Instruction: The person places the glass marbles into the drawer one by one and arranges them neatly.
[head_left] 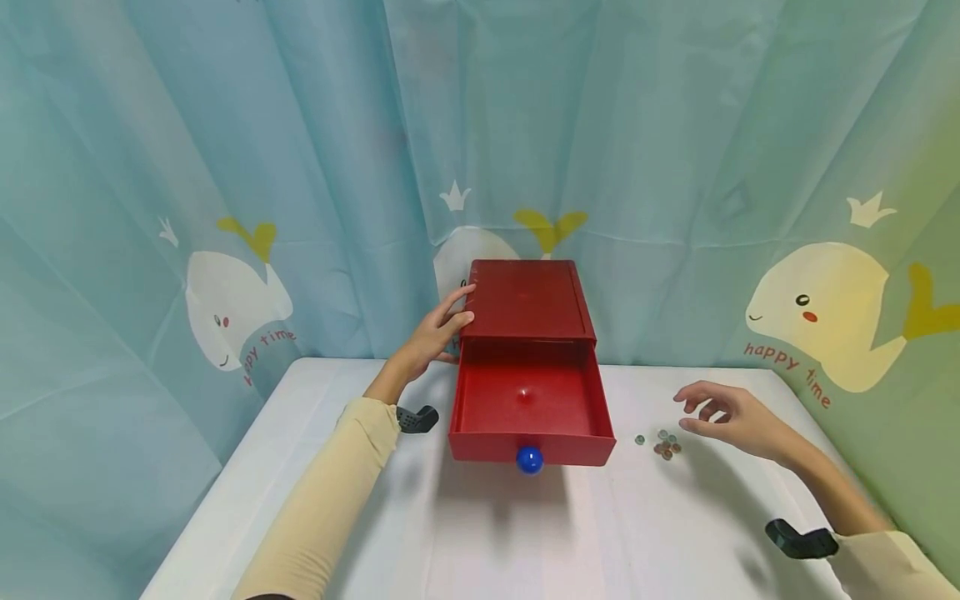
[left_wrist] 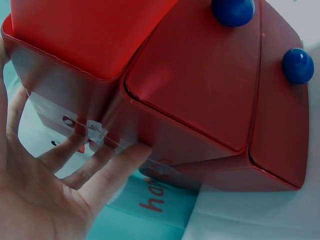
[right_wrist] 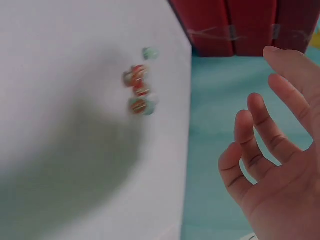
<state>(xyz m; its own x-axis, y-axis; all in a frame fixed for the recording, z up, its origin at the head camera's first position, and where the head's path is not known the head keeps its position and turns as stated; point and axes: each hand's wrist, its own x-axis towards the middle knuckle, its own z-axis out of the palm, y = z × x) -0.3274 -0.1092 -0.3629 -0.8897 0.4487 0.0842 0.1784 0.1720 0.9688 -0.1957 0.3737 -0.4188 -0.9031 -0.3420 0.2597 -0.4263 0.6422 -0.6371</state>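
Observation:
A red drawer cabinet (head_left: pixel 525 300) stands on the white table, its top drawer (head_left: pixel 483 404) pulled out with nothing visible inside. A blue ball knob (head_left: pixel 529 461) sits on the drawer's front. My left hand (head_left: pixel 431 333) rests against the cabinet's left side, its spread fingers touching the wall. In the left wrist view, the lower drawers (left_wrist: pixel 200 75) sit closed. My right hand (head_left: pixel 738 417) hovers over the table's right side, fingers loosely bent and holding nothing. Just left of it lies a small cluster of glass marbles (head_left: pixel 666 447), some greenish, some orange-brown; a single green marble (head_left: pixel 640 440) lies apart.
The white table (head_left: pixel 375 533) reaches back to a blue-green curtain (head_left: pixel 337 167) printed with whales. Clear tape (left_wrist: pixel 95 129) runs along the cabinet's side. Each wrist wears a dark camera mount (head_left: pixel 801 540).

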